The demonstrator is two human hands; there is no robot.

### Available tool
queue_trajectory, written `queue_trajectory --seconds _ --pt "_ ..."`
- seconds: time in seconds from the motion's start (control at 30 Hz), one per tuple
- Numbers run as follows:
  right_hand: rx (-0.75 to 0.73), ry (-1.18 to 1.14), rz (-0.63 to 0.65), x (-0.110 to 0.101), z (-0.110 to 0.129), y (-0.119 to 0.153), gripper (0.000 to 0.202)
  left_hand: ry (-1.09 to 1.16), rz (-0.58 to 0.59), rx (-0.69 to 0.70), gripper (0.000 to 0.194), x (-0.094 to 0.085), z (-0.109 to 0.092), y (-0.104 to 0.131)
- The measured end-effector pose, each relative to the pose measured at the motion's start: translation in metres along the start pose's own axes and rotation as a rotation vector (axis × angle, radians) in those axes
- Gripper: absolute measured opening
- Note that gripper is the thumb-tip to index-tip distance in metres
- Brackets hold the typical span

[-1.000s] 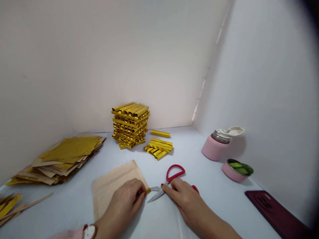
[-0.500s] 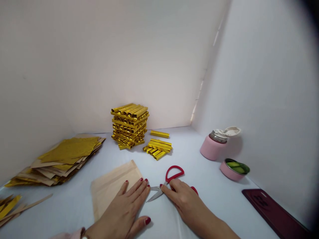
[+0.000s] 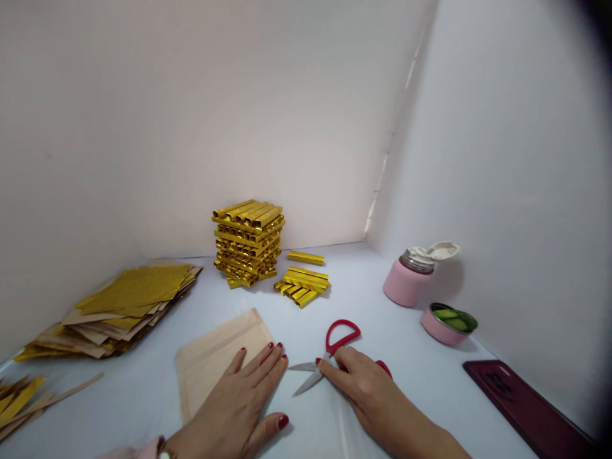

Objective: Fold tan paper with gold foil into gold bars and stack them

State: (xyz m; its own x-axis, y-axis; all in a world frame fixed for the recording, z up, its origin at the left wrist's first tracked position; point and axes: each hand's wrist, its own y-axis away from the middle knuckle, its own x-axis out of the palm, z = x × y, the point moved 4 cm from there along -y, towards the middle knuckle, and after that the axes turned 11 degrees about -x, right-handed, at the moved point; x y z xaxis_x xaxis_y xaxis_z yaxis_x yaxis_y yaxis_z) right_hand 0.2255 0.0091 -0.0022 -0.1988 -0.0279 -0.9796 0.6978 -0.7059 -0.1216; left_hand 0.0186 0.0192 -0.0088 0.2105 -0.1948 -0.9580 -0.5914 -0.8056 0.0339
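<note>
A tan paper sheet (image 3: 210, 357) with a crease line lies on the table in front of me. My left hand (image 3: 243, 395) presses flat on its right part, fingers spread. To the right, my right hand (image 3: 368, 389) is closed on red-handled scissors (image 3: 343, 331). Their blades are parted and point left, with the tips a little right of my left fingertips. One red handle loop shows above my right hand, and part of the other shows to its right.
A stack of gold paper tubes (image 3: 248, 242) stands at the back, with loose gold tubes (image 3: 303, 284) beside it. Gold sheets (image 3: 134, 293) and cut strips (image 3: 23, 401) lie left. On the right are a pink flask (image 3: 407, 280), a pink bowl (image 3: 447, 328) with green slices and a dark red phone (image 3: 521, 401).
My right hand and the scissors have moved slightly right, away from the paper. My left hand stays on the sheet.
</note>
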Motion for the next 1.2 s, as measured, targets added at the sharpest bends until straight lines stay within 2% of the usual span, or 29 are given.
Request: queue_trajectory --seconds 0.27,0.63,0.83,1.2 --pt "0.049 -0.029 -0.053 0.002 -0.004 -0.002 0.04 -0.004 -0.02 0.016 0.061 0.005 0.006 0.0" --pt "0.019 0.029 -0.029 0.005 0.001 -0.012 0.038 -0.091 -0.087 0.026 0.068 0.01 0.007 0.0" --pt "0.002 0.019 -0.027 0.006 0.005 -0.011 0.041 -0.119 -0.008 0.011 0.061 0.012 0.008 -0.001" --pt "-0.019 0.022 -0.057 0.009 0.004 -0.01 0.042 -0.096 0.009 0.003 0.061 0.012 0.008 -0.003"
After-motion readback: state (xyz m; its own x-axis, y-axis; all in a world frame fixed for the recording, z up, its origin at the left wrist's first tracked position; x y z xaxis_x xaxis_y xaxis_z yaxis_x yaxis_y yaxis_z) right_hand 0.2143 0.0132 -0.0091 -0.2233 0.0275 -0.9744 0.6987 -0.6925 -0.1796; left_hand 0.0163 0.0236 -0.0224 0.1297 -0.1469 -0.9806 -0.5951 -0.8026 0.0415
